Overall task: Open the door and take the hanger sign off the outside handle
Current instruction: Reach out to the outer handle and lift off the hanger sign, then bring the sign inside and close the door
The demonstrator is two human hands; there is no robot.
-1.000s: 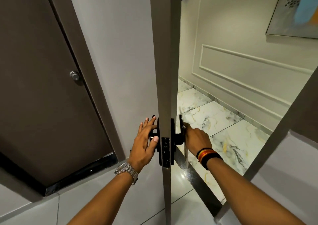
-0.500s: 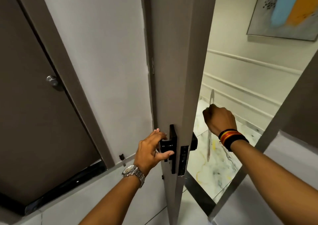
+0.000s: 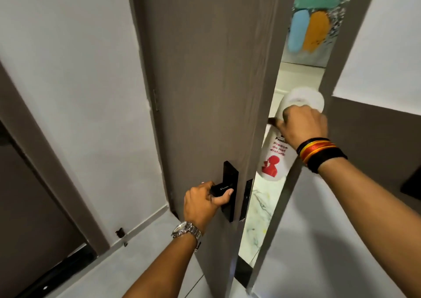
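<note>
Now the right hand [image 3: 303,124] pinches the do-not-disturb hanger sign [image 3: 274,158] near its hooked top, center right; thin, light, bendy card. Left hand [image 3: 201,203] clamps the inside door handle [image 3: 222,189].

Both hands [image 3: 202,203] apparently clenched

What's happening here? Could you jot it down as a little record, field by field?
door: partly open, a narrow gap at its edge
left hand: gripping the black inside handle
right hand: in the gap, holding the sign near its top
sign: white, red "Please do not disturb" and a red figure
sign on outside handle: cannot tell, that handle is hidden
beyond the gap: painting, marble floor
</note>
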